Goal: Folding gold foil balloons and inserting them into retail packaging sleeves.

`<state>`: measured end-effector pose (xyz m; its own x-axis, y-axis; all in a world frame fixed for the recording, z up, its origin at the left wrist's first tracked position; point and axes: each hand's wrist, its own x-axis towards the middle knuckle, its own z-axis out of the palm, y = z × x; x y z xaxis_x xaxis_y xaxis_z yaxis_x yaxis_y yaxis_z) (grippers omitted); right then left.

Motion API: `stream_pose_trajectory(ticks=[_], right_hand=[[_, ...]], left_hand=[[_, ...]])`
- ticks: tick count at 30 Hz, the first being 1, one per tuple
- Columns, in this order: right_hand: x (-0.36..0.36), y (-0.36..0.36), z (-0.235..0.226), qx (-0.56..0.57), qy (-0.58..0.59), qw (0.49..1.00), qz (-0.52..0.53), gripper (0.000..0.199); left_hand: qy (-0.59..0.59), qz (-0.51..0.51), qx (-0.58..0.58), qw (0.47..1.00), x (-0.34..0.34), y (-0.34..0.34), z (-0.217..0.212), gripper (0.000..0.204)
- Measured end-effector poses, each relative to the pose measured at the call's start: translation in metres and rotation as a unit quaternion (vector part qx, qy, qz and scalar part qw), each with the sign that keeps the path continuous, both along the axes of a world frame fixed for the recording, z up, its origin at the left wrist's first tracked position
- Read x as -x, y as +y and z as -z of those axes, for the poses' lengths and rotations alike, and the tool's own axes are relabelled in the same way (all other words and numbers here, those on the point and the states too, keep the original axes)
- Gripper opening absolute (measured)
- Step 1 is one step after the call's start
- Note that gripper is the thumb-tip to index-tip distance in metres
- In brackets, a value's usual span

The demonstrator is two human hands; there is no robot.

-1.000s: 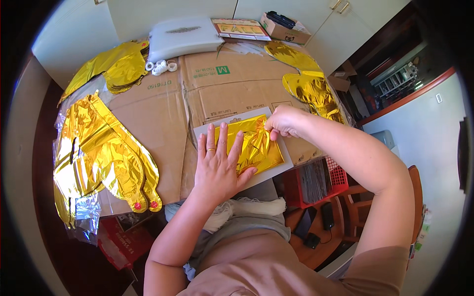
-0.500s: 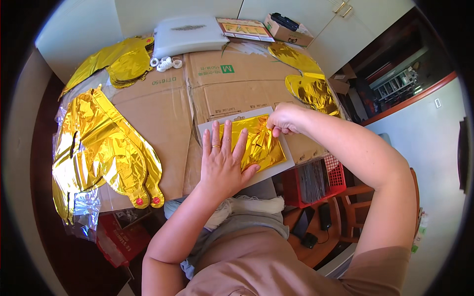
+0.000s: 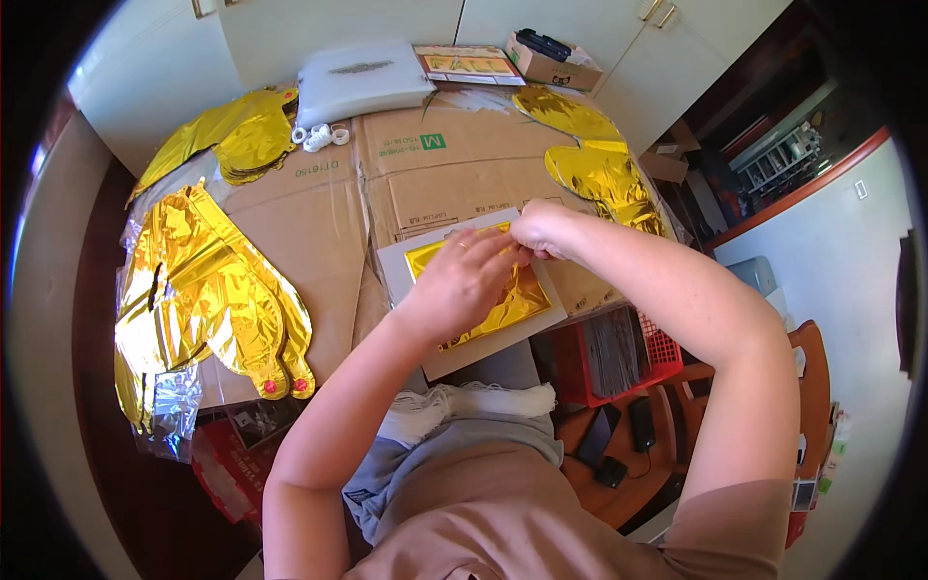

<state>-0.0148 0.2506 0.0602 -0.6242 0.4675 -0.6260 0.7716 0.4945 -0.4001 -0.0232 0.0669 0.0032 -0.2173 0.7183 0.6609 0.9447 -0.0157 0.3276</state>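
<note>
A folded gold foil balloon (image 3: 507, 307) lies flat on a pale grey card (image 3: 440, 365) near the table's front edge. My right hand (image 3: 543, 230) is closed in a pinch at the foil's far right corner. Over the foil, my left hand (image 3: 459, 280) has its fingers bent and drawn together, their tips right beside the right hand's. Its thumb and whatever sits between its fingertips are hidden. Unfolded gold foil balloons (image 3: 208, 290) with red dots at their tips lie flat on the left.
Flattened cardboard (image 3: 319, 227) covers the table. More foil balloons lie at the back left (image 3: 217, 135) and right (image 3: 594, 159). White rolls (image 3: 319, 137) sit before a translucent plastic case (image 3: 362, 82). A carton (image 3: 553, 64) stands behind; a red basket (image 3: 662, 350) is below the right edge.
My left hand has lifted from lying spread on the foil and moved right and away from me, its fingers now bent beside my right hand. The right hand keeps its pinch.
</note>
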Motion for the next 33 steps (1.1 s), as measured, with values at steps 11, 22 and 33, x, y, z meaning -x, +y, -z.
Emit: stream_pose_trajectory(ticks=[11,22,33], right_hand=[[-0.004,0.005,-0.001,-0.006,-0.032,0.999,-0.009,0.019],[-0.005,0.012,-0.001,0.037,-0.054,0.998,0.010,0.018],[-0.024,0.026,-0.016,-0.072,0.028,0.988,-0.132,0.020]], left_hand=[[0.000,-0.038,0.049,0.998,-0.001,0.012,0.018,0.030],[-0.011,-0.045,0.064,0.997,-0.002,0.013,0.019,0.031],[0.002,-0.054,0.062,0.997,-0.001,0.015,0.026,0.028]])
